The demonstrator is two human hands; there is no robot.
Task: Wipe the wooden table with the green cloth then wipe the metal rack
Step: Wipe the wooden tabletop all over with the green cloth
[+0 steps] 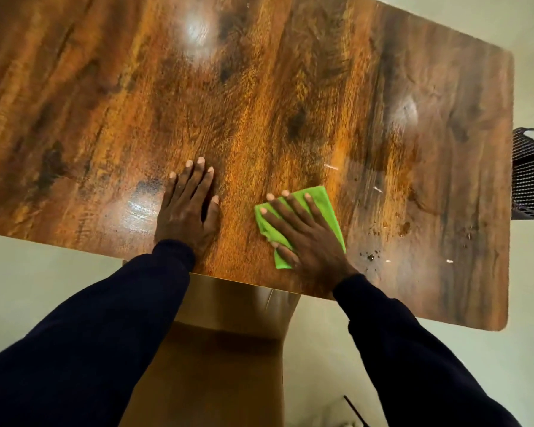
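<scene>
The wooden table [259,87] fills most of the view, its near edge running below my wrists. My right hand [305,235] lies flat with spread fingers on the folded green cloth [319,197], pressing it onto the table near the front edge. My left hand [187,208] rests flat on the bare wood beside it, palm down, holding nothing. At the right edge of the view, beyond the table's end, part of the dark metal mesh rack [532,180] shows.
Small dark spots and white crumbs [379,254] lie on the table to the right of the cloth. A brown cardboard box [216,349] stands under the table's front edge between my arms. Pale floor [43,272] surrounds the table.
</scene>
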